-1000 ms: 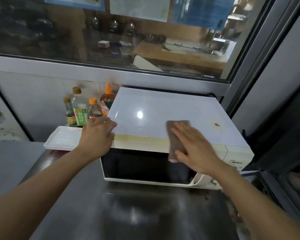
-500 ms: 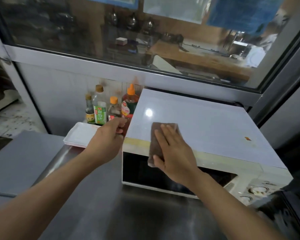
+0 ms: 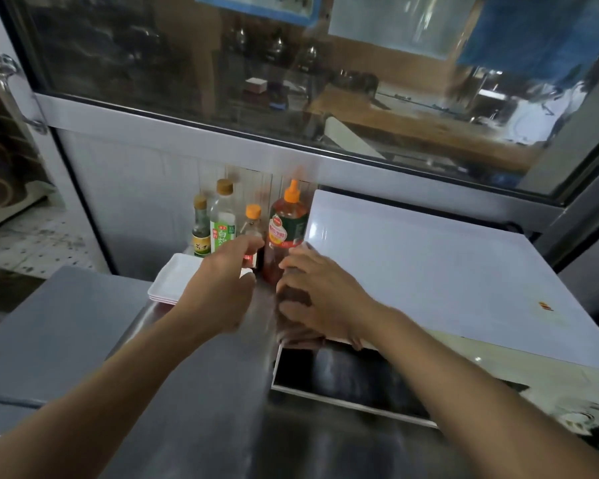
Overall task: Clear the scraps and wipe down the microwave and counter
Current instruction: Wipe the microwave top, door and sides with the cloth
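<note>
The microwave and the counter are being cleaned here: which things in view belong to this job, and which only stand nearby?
Belong to the job:
- microwave
- brown cloth under the right hand
- steel counter
- left hand, just off the microwave's left side

Only standing nearby:
- four sauce bottles against the wall
- white trays, stacked left of the microwave

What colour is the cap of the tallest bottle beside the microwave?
Orange. The pointed cap tops the tallest bottle, left of the microwave; the head view shows it.
</note>
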Motion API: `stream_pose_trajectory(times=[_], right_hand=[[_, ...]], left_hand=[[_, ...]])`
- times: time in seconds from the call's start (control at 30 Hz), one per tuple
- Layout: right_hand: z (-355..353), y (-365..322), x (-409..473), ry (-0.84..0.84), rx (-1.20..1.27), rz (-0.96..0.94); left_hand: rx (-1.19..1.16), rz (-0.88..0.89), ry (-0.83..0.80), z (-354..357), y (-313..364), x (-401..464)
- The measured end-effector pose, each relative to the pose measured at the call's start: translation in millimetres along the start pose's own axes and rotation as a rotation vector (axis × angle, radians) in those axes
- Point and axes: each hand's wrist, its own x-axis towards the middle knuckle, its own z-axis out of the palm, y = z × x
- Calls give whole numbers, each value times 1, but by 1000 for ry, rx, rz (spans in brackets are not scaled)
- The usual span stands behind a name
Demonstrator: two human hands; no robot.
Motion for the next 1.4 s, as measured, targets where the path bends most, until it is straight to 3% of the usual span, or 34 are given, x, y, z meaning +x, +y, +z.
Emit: stream_pose_trajectory(times=[0.1,0.37,0.9,1.03,1.2,1.4], right_hand=[[-5,44,25,-6,86,-8],[1,113,85,-22,66,286],[11,18,-80,41,-84,249],[0,30,-130,32,-63,344],[-10,41,-186,141,-149,557],[10,-1,-140,180,-300,607]], left_hand=[[21,-3,22,6,-4,2],[53,-20,-53,13,5,-5],[59,121,-129,35,38,-24],[76,115,-187,41,37,-30],[91,133,-197,39,33,-32],[194,223,-191,41,38,-38]])
